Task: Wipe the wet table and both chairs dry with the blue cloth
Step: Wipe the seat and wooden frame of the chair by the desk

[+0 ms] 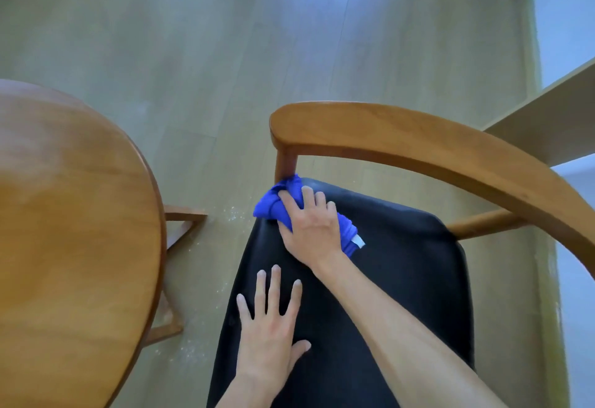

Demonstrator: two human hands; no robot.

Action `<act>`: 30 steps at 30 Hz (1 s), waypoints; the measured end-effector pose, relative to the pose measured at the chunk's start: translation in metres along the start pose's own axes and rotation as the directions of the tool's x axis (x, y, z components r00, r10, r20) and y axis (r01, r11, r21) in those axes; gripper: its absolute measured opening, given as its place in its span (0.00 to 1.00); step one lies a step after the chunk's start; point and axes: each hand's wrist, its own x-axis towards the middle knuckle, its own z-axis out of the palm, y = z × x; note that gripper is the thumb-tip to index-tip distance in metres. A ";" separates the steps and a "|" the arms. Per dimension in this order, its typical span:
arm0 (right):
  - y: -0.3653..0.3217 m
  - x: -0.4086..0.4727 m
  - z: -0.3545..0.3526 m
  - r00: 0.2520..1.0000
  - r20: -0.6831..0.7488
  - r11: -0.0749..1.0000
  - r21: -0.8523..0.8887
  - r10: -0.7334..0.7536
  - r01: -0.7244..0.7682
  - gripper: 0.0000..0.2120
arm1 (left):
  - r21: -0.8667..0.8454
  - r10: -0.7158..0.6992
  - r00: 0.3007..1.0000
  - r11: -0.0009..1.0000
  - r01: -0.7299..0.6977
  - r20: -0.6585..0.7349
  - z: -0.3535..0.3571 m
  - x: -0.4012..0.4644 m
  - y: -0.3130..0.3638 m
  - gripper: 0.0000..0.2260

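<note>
Round wooden bench point(74, 230) at nine o'clock, filling the left edge, top bare and faintly glossy. Just beyond its rim, angled wooden legs point(175, 233) visible against the pale plank floor point(225, 53), with fine specks of droplets or dust scattered on the boards between bench and chair; cannot tell which.

At six o'clock, left hand point(269, 333) laid flat on the black seat point(402, 295) of the chair, fingers straight and spread, pointing toward twelve o'clock, grip fully open and holding nothing.

Near the centre, toward one o'clock from the left hand, right hand point(310, 224) pressed down on the blue cloth point(273, 205), fingers bent over the bunched fabric, grip closed round it. Cloth crumpled into a sausage-like wad at the far left corner of the seat, long axis running from ten o'clock to four o'clock: upper end touching the foot of the wooden armrest post point(285, 163), lower end poking out past the wrist side of the hand with a small white tag point(358, 242) showing. Right forearm crossing the seat diagonally from five o'clock.

Curved wooden back rail point(418, 140) of the chair sweeping from the post at twelve o'clock round to three o'clock, above the seat. At two o'clock, a pale shelf edge point(547, 124) beside the wall.
</note>
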 end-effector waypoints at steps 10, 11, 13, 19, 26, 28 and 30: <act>0.024 0.020 -0.008 0.962 0.066 0.961 -0.064 -0.265 0.269 0.23 | 0.057 0.218 0.941 0.976 -0.211 -0.257 0.040 -0.032 0.006 0.18; 0.019 0.023 -0.007 0.992 0.046 0.990 -0.064 -0.121 0.123 0.23 | 0.046 0.222 0.931 0.975 -0.218 -0.291 0.038 -0.033 0.004 0.19; 0.000 0.000 -0.001 0.998 0.041 0.998 0.049 -0.044 0.042 0.23 | 0.041 0.247 0.896 0.967 -0.250 -0.369 0.032 -0.034 -0.001 0.10; 0.002 -0.125 -0.007 0.760 0.065 0.737 0.313 -0.646 0.600 0.15 | -0.234 0.173 0.808 0.904 -0.357 -0.563 -0.006 -0.034 -0.027 0.09; -0.004 -0.015 -0.007 0.996 -0.002 0.993 0.070 0.094 -0.094 0.22 | -0.427 -0.221 0.790 0.903 -0.056 -0.571 -0.049 0.005 -0.060 0.12; -0.025 -0.034 -0.002 0.992 0.004 0.988 0.091 0.124 -0.124 0.22 | -0.518 -0.343 0.755 0.855 0.005 -0.559 -0.052 0.016 -0.063 0.11; -0.051 -0.098 -0.001 0.986 0.053 0.970 0.195 -0.159 0.146 0.21 | -0.567 -0.415 0.729 0.822 0.045 -0.544 -0.055 0.022 -0.066 0.10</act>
